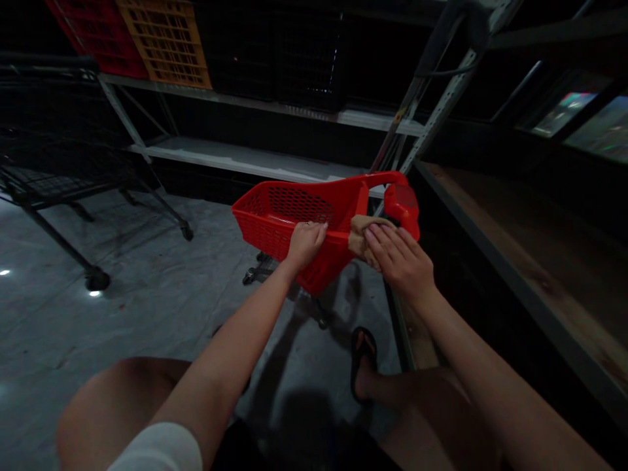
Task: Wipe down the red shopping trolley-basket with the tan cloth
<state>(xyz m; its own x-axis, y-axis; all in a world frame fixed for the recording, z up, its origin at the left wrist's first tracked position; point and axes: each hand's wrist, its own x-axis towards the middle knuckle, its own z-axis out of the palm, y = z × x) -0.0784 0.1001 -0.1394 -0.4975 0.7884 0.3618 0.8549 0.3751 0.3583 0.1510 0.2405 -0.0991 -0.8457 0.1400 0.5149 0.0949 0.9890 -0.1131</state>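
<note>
A small red plastic shopping cart [338, 261] stands on the floor in front of me, its handle end to the right. My left hand [307, 245] is closed over the near rim of its basket, thumb lying along the edge. With my right hand [400, 261] I press a tan cloth [362, 241] against the side of the cart's handle frame. The fingers lie over the cloth, and part of it bunches out to the left of them. The basket's visible inside holds nothing I can see.
A metal shelf rack [235, 154] runs behind the cart, with a red crate [105, 39] and a yellow crate [169, 42] on it. A dark wheeled cart [53, 150] stands left. A wooden ledge [534, 261] borders the right side. My sandalled foot [364, 363] is below.
</note>
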